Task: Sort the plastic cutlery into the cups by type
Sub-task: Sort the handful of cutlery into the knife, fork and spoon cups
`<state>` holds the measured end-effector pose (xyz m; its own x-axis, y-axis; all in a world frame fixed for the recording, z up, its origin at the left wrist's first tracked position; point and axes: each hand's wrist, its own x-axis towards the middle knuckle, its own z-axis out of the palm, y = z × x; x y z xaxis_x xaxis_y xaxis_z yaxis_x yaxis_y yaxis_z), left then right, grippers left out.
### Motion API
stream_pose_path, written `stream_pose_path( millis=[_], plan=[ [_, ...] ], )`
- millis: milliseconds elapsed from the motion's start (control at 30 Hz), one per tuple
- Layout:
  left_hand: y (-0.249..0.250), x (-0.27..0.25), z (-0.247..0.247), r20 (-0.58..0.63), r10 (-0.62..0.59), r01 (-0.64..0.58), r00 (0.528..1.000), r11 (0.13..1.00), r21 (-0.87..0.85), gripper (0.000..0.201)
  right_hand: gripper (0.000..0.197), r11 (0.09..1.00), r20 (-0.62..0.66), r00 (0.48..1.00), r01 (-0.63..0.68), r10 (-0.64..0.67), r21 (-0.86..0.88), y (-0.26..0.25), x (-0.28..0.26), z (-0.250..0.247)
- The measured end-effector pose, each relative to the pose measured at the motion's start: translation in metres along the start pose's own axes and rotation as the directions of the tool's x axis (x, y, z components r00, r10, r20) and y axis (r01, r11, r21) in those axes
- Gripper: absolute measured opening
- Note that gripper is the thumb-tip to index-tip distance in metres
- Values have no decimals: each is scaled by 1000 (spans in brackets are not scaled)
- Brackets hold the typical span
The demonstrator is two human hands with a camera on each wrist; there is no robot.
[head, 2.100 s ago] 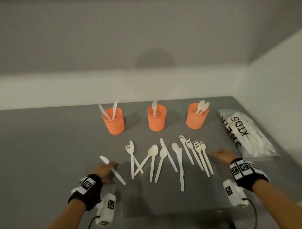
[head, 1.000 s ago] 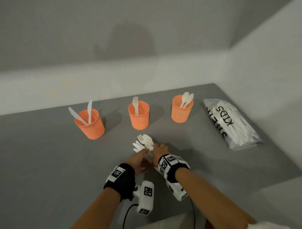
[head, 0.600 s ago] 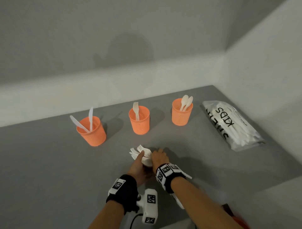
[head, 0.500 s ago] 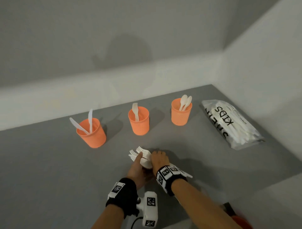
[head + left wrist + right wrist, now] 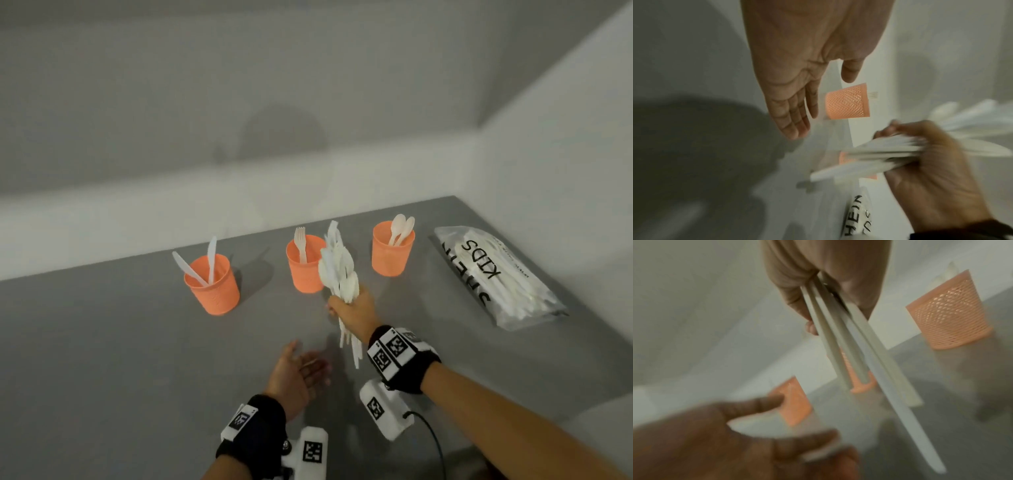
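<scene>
My right hand (image 5: 349, 310) grips a bundle of white plastic cutlery (image 5: 337, 270) and holds it upright above the grey table (image 5: 102, 359), just in front of the middle cup. The handles (image 5: 849, 345) stick out below my fist. My left hand (image 5: 298, 371) hovers open, palm up, below and left of the bundle, holding nothing. Three orange mesh cups stand in a row: the left cup (image 5: 214, 286) holds two knives, the middle cup (image 5: 305, 263) one fork, the right cup (image 5: 392, 248) two spoons.
A clear plastic bag (image 5: 496, 274) of more white cutlery with black lettering lies at the table's right side. White walls close in behind the table and to its right.
The cutlery spread on the table was swept together by both hands. My right hand has lifted the whole bundle off the table, and my left hand has let go and drawn back.
</scene>
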<state>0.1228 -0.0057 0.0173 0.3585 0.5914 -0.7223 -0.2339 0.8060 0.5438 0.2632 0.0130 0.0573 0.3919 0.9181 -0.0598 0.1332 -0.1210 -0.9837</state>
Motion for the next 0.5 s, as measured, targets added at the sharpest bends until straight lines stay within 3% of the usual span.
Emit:
stream_pose_path(
  millis=[67, 133, 267, 400, 500],
  plan=[
    [-4, -1, 5, 25, -35, 36, 999, 999, -24, 53, 10, 988, 9, 1000, 20, -22, 151, -17, -4, 0],
    [-5, -2, 12, 35, -59, 60, 998, 997, -46, 59, 27, 974, 20, 999, 39, -45, 221, -27, -11, 5],
    [3, -4, 24, 35, -24, 27, 999, 997, -79, 65, 39, 963, 23, 1000, 10, -17, 271, -23, -25, 18],
    [15, -18, 43, 41, 40, -37, 998, 996, -85, 43, 25, 962, -23, 999, 29, -24, 270, -13, -33, 23],
    [23, -29, 54, 117, 88, -77, 989, 992, -99, 37, 23, 971, -53, 999, 25, -13, 236, -8, -37, 24]
  ],
)
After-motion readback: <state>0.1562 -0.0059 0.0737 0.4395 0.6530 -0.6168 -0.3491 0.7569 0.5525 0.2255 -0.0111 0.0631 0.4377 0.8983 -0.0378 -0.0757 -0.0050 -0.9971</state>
